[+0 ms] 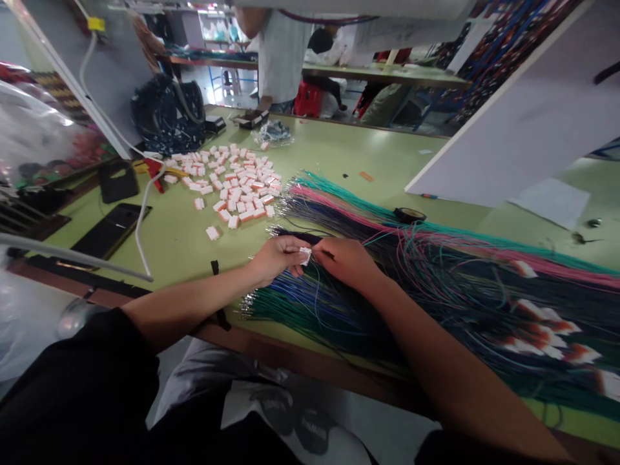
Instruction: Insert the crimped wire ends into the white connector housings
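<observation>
Between the fingers of my left hand (278,258) is a small white plastic connector housing (305,256). My right hand (346,259) is closed beside it, fingertips pinched close to the housing's right side; a thin wire seems to run there, though the fingers hide most of it. Under both hands lie bundles of wires with metal terminals at their left ends: green wires (271,310), blue wires (295,290), pink wires (334,205) and teal wires (339,187). Beyond my left hand spreads a pile of white and orange connector housings (242,187).
Wired housings (542,332) lie on the wires at right. A black tape roll (409,215) rests behind the bundles. At left are a dark phone (111,232), a white cable (140,226) and red-yellow pliers (157,173). A white panel (508,110) slants at right; a person (281,58) stands across the table.
</observation>
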Available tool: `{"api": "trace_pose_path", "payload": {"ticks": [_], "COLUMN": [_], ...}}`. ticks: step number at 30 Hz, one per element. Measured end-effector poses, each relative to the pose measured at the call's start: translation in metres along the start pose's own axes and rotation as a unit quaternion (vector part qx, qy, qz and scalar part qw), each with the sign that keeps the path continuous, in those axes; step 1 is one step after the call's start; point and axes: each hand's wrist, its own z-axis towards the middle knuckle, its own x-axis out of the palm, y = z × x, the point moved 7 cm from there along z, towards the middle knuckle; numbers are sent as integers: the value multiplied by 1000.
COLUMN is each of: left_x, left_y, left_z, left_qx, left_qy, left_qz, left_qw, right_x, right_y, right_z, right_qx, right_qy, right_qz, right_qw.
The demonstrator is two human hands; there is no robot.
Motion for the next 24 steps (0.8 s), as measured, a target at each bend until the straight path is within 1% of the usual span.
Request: {"api": "trace_pose_path", "payload": {"ticks": [3, 5, 6, 8, 11, 12, 14, 16, 18, 21, 24], "left_x": [-1, -1, -2, -2, -2, -1, 3, 10, 19, 34, 47], "left_y": [1, 1, 1, -2, -12, -16, -27, -40, -56, -85, -110], "left_z": [2, 3, 3, 3, -2, -4, -8, -9, -4, 10, 25], "left_qx": [-4, -4, -1, 14, 44, 53, 66, 70, 68, 85, 102], "left_qy": [-6, -12, -13, -15, -11, -8, 1, 18, 38, 61, 94], "left_qz": [-10, -12, -11, -4, 22, 34, 66, 106, 153, 234, 279], "left_qw": [1000, 1000, 1000, 1000, 999, 998, 996, 992, 985, 967, 950], "right_x": [-4, -8, -9, -7, -1, 0, 0, -3, -9, -19, -24], "right_y": [-9, -11, -10, -4, 4, 5, 4, 0, -7, -24, -39], "right_z": [0, -1, -2, -4, -5, -5, -4, -6, -8, -14, -20], "right_qx": [27, 45, 56, 78, 91, 89, 76, 54, 43, 67, 99], "right_qy": [11, 10, 12, 31, 80, 91, 109, 126, 138, 146, 155], "right_qz": [69, 121, 131, 91, -46, -73, -69, -17, 43, 112, 163], "right_qw": [997, 992, 990, 992, 992, 989, 989, 990, 988, 981, 969]}}
